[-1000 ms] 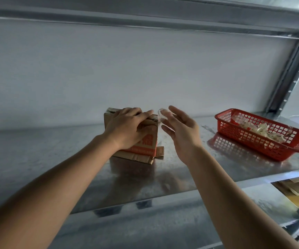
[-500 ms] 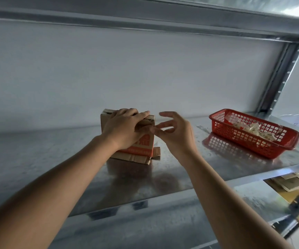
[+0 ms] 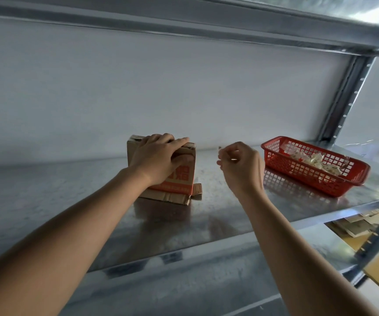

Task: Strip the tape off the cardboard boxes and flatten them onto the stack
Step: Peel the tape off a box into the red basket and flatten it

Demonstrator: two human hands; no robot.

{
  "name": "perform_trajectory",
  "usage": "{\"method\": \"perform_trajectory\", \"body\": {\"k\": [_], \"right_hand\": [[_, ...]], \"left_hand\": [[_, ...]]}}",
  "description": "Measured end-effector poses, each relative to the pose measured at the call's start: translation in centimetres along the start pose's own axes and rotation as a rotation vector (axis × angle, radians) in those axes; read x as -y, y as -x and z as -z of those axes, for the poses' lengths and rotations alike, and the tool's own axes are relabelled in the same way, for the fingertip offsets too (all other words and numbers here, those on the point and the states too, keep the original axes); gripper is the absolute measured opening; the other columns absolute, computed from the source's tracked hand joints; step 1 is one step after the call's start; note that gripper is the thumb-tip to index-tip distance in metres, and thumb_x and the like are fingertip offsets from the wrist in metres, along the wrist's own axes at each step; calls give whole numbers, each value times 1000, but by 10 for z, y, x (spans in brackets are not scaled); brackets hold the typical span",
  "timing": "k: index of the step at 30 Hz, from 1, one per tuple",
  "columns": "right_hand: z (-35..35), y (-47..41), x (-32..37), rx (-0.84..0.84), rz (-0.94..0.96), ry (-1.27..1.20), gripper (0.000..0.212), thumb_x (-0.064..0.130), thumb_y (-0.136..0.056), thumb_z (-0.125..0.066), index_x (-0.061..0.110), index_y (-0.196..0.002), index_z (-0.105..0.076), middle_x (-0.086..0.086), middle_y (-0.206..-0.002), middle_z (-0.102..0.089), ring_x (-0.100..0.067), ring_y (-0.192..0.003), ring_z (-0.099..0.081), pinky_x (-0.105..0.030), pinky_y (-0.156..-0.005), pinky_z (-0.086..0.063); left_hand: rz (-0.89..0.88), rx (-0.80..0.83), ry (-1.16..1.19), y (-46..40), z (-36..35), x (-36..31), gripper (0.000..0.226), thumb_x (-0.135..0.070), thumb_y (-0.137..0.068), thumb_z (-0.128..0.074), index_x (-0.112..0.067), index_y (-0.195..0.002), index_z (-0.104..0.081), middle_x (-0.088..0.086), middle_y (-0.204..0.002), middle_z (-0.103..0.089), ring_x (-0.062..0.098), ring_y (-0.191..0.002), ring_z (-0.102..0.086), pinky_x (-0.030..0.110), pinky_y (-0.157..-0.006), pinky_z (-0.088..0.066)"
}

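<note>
A small brown cardboard box with orange print stands upright on the metal shelf, resting on a flattened piece of cardboard. My left hand lies over the box's top and front, gripping it. My right hand hovers to the right of the box, apart from it, fingers curled with thumb and fingertips pinched together. A tiny scrap, possibly tape, shows at its fingertips; it is too small to tell for sure.
A red plastic basket holding several crumpled tape scraps sits at the shelf's right end. A grey wall backs the shelf, an upright post stands at the right. Flat cardboard pieces lie on a lower level.
My right hand pinched at the box's top right corner, then pulled away to the right and curled closed. My left hand stayed on the box.
</note>
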State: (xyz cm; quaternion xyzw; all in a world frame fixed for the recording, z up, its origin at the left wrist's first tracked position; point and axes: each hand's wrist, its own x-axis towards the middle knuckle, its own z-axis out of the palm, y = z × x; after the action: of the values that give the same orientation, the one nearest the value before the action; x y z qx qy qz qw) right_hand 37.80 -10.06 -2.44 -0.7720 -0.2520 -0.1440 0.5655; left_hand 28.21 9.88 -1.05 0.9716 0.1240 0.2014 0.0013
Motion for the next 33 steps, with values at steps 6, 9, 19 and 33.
{"method": "perform_trajectory", "body": {"k": [6, 9, 19, 33], "right_hand": [[6, -7, 5, 178, -86, -157, 39, 20, -99, -68, 31, -136, -63, 4, -93, -79, -8, -79, -77, -41, -81, -64], [15, -17, 3, 109, -122, -128, 24, 19, -106, -55, 24, -123, -71, 5, -104, -76, -8, -75, -76, -44, -82, -64], [80, -69, -38, 48, -44, -50, 19, 37, -99, -69, 21, -92, -77, 4, -69, -75, -12, -57, -71, -45, -69, -63], [173, -179, -112, 346, 193, 278, 12, 4, -87, -79, 16, -88, -83, 3, -89, -78, -13, -87, -72, -33, -86, -61]], "left_hand": [[1, -75, 31, -10, -10, -21, 66, -70, -95, -30, -40, -151, -48, -2, -134, -56, 27, -128, -50, 46, -114, -31], [-49, -81, 59, -20, -15, -38, 65, -70, -96, -33, -39, -150, -49, -2, -132, -55, 27, -127, -50, 46, -113, -32], [-7, -60, 26, -61, -27, -116, 68, -73, -95, -31, -42, -154, -42, -4, -139, -50, 24, -133, -43, 43, -113, -31], [202, -48, -69, -112, -59, -217, 62, -73, -97, -36, -43, -151, -46, -4, -137, -52, 25, -131, -47, 45, -115, -32]]}}
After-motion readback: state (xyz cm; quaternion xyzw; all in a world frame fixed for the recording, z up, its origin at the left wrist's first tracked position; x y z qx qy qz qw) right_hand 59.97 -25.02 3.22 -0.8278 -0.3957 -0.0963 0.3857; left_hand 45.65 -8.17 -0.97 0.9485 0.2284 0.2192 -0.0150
